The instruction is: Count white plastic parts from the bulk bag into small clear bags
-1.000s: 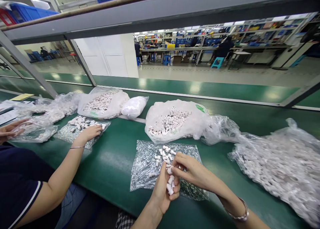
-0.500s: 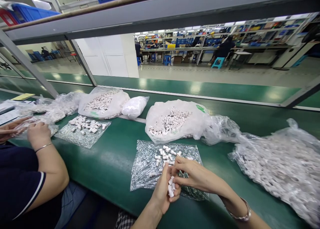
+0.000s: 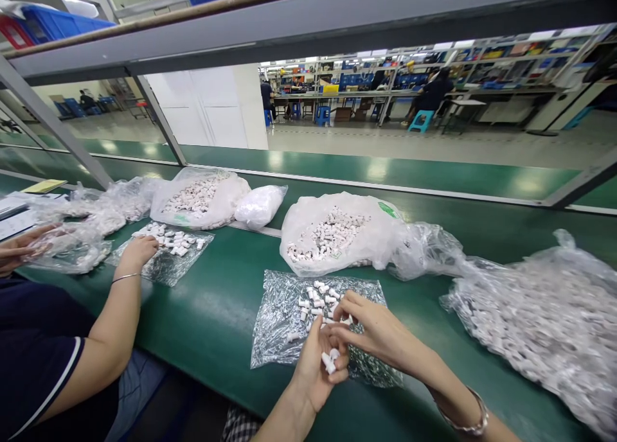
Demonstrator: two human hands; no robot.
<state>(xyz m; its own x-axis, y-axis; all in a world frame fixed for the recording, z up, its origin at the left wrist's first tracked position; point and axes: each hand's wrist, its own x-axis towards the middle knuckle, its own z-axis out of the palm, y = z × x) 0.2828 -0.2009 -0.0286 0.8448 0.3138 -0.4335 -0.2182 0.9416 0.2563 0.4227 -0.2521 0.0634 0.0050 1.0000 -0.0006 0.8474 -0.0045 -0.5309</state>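
Observation:
My left hand (image 3: 312, 368) is cupped palm up, its fingers curled around a few small white plastic fittings (image 3: 330, 361). Just above and to the right, my right hand (image 3: 378, 326) has its fingers bent inward beside my left fingertips. What its fingertips hold, if anything, I cannot make out. Under and behind both hands lies a flat clear plastic bag (image 3: 277, 313) on the green work surface. Several loose white fittings (image 3: 321, 294) are scattered on that bag, partly hidden by my right hand.
Behind the flat bag is an opened bag of white fittings (image 3: 337, 233). A large clear bag of pieces (image 3: 535, 320) sits at right. On the left, a co-worker's hand (image 3: 137, 252) touches another pile of fittings (image 3: 168, 238). A grey shelf beam (image 3: 308, 24) crosses above the green bench (image 3: 216, 326).
My right hand has lifted slightly away from my left palm, where fewer fittings show. The co-worker's hand has moved right, from a clear bag to their pile of fittings.

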